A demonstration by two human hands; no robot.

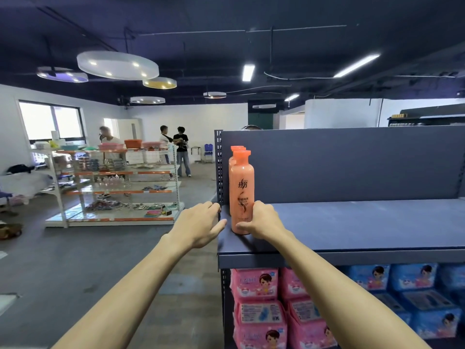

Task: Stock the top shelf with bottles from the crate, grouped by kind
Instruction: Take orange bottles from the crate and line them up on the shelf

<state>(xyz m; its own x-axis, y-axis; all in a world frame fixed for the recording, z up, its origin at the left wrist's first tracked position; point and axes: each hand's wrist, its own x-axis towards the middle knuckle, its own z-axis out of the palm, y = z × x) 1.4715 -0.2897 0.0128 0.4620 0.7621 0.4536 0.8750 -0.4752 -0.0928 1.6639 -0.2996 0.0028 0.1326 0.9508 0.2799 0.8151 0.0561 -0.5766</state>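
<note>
An orange bottle (242, 192) with dark lettering stands upright at the left end of the grey top shelf (352, 227). More orange bottles (237, 148) of the same kind stand in a row right behind it, mostly hidden. My right hand (261, 220) wraps the lower part of the front bottle from its right side. My left hand (201, 222) rests on the shelf's left end beside the bottle, fingers spread, holding nothing. The crate is out of view.
Pink packs (256, 306) and blue packs (412, 298) fill the shelf below. A perforated upright (219, 167) and back panel (352, 162) bound the top shelf. To the left, across open floor, stands a white-and-orange rack (113, 187); people (181, 149) stand far behind it.
</note>
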